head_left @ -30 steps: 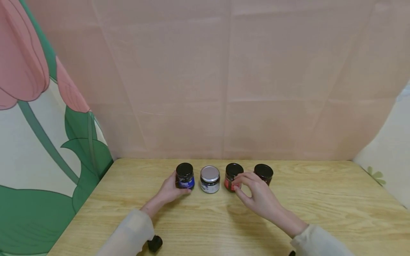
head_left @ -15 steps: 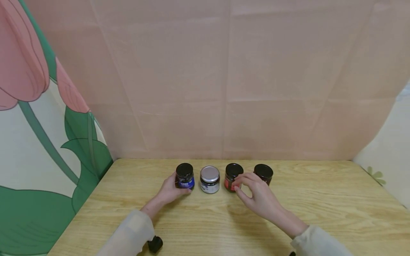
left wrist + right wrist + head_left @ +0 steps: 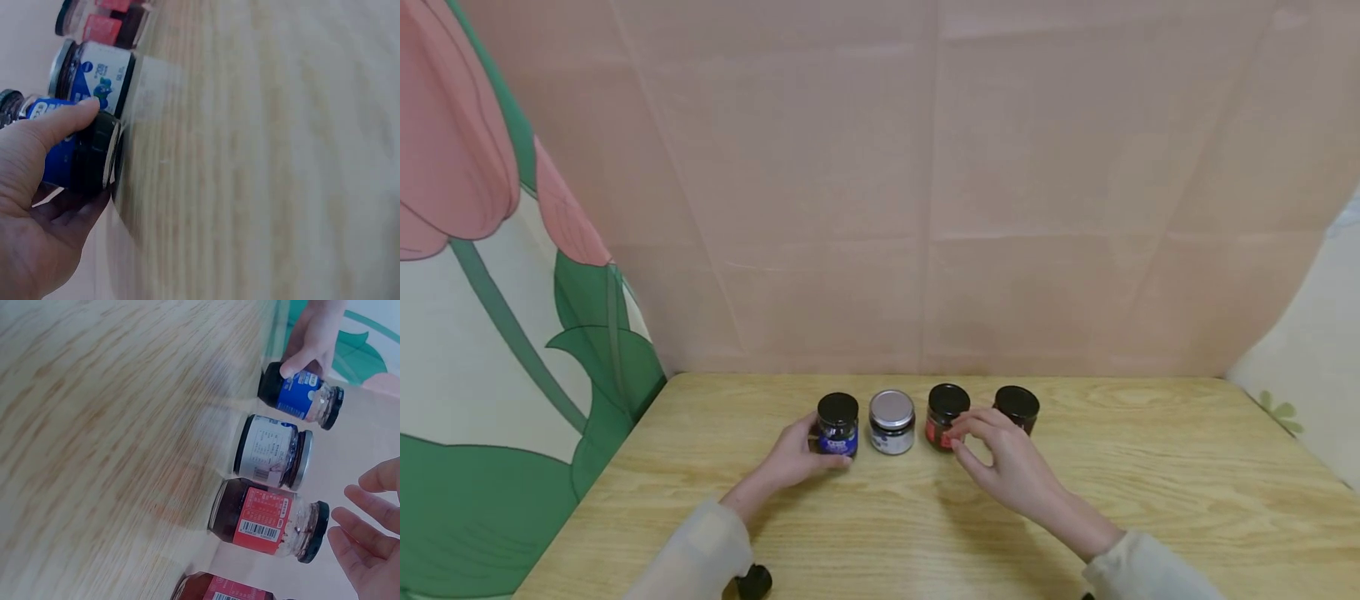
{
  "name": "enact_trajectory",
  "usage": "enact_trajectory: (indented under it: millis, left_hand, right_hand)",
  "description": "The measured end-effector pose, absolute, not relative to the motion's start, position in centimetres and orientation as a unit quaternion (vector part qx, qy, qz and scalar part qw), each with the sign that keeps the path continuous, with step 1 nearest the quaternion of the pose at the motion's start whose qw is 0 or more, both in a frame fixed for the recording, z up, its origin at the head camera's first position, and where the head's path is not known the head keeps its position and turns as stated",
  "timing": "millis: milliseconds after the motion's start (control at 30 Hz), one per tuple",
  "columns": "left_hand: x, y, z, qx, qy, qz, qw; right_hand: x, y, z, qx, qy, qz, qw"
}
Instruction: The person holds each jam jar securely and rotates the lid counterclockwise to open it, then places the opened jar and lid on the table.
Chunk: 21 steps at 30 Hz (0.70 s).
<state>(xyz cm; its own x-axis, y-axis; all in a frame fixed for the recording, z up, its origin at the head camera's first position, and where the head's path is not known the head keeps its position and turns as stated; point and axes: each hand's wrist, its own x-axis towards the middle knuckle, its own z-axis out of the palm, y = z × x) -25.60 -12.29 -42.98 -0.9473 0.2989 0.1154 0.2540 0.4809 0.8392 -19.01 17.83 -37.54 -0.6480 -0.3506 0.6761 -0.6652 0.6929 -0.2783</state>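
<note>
Nearest, beside the left sleeve [image 3: 707, 542], a small dark object [image 3: 756, 582] (partly covered, so not identifiable) is seen on the wooden table [image 3: 865, 525]. Beyond it, the blue-label jar [image 3: 838, 433] is gripped by the left hand [image 3: 792, 457], the thumb laid across its front, at the left end of a row. The right hand [image 3: 1011, 462] is loosely curved, with nothing held, near the red-label jar [image 3: 946, 408]. For good placing, the blue-label jar would best be guided low and level, with the silver-lidded jar [image 3: 892, 422] just beside it left unbumped. Its long axis is held about upright, lid up, label turned toward the person; whether its base is touching the table cannot be told. Behind the row, which is ended on the right by another black-lidded jar [image 3: 1017, 403], a pink cloth [image 3: 865, 208] is hung.
</note>
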Motion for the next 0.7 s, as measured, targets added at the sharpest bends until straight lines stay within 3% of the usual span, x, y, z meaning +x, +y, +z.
enact_trajectory:
  millis: [700]
  left_hand:
    - [-22.7,-12.0,-41.9,0.236,0.859,0.449,0.065]
  right_hand:
    - [-18.8,17.8,-37.9,0.297,-0.868,0.267,0.295]
